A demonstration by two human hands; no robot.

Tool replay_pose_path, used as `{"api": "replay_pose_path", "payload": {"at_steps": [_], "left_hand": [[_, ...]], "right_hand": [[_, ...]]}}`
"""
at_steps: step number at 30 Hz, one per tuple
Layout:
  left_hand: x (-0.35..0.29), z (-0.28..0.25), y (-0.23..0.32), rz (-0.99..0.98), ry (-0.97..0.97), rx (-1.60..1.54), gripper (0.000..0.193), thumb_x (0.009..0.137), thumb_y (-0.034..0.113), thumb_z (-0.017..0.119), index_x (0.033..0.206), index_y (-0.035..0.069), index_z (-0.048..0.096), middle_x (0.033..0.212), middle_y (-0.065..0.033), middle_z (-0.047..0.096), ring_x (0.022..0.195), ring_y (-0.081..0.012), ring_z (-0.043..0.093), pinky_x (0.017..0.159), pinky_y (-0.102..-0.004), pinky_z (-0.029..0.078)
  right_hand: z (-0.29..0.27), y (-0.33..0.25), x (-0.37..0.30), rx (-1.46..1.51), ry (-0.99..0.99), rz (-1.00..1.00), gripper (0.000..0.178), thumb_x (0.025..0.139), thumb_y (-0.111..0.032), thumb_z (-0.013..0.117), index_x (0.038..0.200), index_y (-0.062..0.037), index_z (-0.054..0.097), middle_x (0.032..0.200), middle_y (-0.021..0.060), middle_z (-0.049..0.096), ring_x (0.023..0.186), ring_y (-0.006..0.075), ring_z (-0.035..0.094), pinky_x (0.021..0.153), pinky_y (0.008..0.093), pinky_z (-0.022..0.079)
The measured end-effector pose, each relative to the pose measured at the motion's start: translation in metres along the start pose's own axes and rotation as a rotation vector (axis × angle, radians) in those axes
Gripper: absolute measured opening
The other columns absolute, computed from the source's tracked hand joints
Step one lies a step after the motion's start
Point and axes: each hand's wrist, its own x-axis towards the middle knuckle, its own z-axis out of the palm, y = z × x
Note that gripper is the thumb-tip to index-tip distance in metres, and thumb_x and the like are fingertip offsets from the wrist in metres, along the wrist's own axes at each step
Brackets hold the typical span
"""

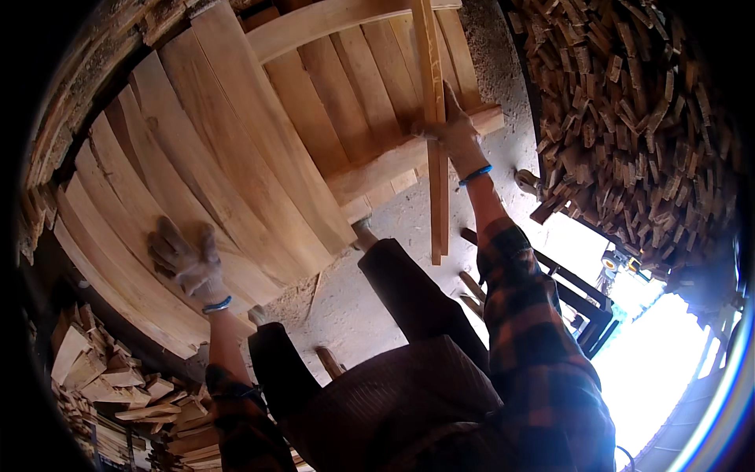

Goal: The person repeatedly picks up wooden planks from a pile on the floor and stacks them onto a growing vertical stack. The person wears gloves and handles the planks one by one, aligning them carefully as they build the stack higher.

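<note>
My left hand (187,261), in a pale knitted glove with a blue cuff, lies with fingers spread on a row of wide planed boards (236,165) set side by side. My right hand (460,145), gloved the same way, grips long narrow wooden strips (438,200), its fingers partly hidden behind them. The strips reach from the top of the view down past a wooden crosspiece (377,168). Under the strips and crosspiece runs a lower layer of boards (321,98), partly covered by the wide boards. A second crosspiece (338,25) spans these lower boards farther away.
A tall stack of split wood (629,118) stands at right. Offcuts (110,374) are heaped at lower left. Sawdust lies on the grey floor (377,287) by my legs. A dark frame (586,315) stands before a bright opening at lower right. Rough timber (75,86) edges the far left.
</note>
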Motion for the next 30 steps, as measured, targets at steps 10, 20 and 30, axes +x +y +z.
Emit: {"api": "replay_pose_path", "payload": {"at_steps": [10, 20, 30], "left_hand": [[-0.062, -0.113, 0.046, -0.806, 0.116, -1.716, 0.052, 0.088, 0.021, 0.067, 0.132, 0.006, 0.043, 0.103, -0.0073, 0.058, 0.089, -0.018, 0.058, 0.075, -0.0278, 0.048], [-0.266, -0.086, -0.07, -1.537, 0.461, -1.96, 0.045, 0.087, 0.032, 0.063, 0.118, 0.0, 0.054, 0.089, -0.0082, 0.057, 0.08, -0.0201, 0.058, 0.072, -0.0337, 0.052], [-0.303, 0.07, -0.109, -1.095, 0.726, -2.423, 0.044, 0.089, 0.003, 0.043, 0.133, -0.001, 0.046, 0.12, -0.0189, 0.06, 0.109, -0.0285, 0.06, 0.093, -0.034, 0.049]], "right_hand": [[0.158, -0.201, -0.213, 0.028, -0.912, -0.363, 0.106, 0.066, -0.015, 0.081, 0.151, -0.0093, 0.018, 0.118, 0.0288, 0.055, 0.114, 0.0418, 0.053, 0.096, 0.0416, 0.043], [0.262, -0.21, -0.308, -0.442, -1.298, -0.532, 0.087, 0.074, -0.031, 0.075, 0.147, -0.0127, 0.032, 0.123, 0.0261, 0.053, 0.115, 0.0397, 0.053, 0.094, 0.0439, 0.044], [0.254, -0.193, -0.254, -0.613, -1.007, -0.551, 0.08, 0.078, -0.033, 0.073, 0.143, -0.0107, 0.033, 0.122, 0.0258, 0.055, 0.107, 0.0438, 0.058, 0.089, 0.0479, 0.048]]}}
